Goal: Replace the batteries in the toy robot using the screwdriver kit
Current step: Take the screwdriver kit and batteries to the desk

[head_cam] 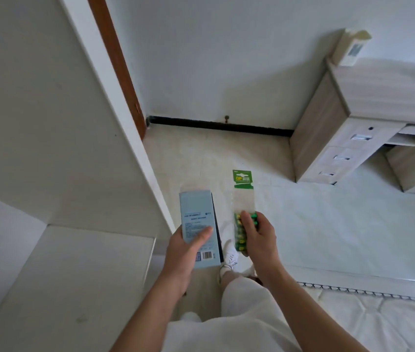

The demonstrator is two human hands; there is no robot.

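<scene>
My left hand (pixel 186 250) grips a light blue flat box (pixel 197 214) with a barcode on its lower end; it looks like the screwdriver kit's box, held upright in front of me. My right hand (pixel 258 235) grips a pack of green and yellow batteries (pixel 239 233) in a clear sleeve. The sleeve's green header card (pixel 242 178) points up and away from me. Both things are held side by side above the floor. The toy robot is not in view.
A white cabinet or shelf surface (pixel 56 275) fills the left. A light wood desk with drawers (pixel 341 138) stands at the right against the wall. A mattress edge (pixel 379 313) lies at the lower right. My leg and white shoe (pixel 229 257) are below the hands on the pale floor.
</scene>
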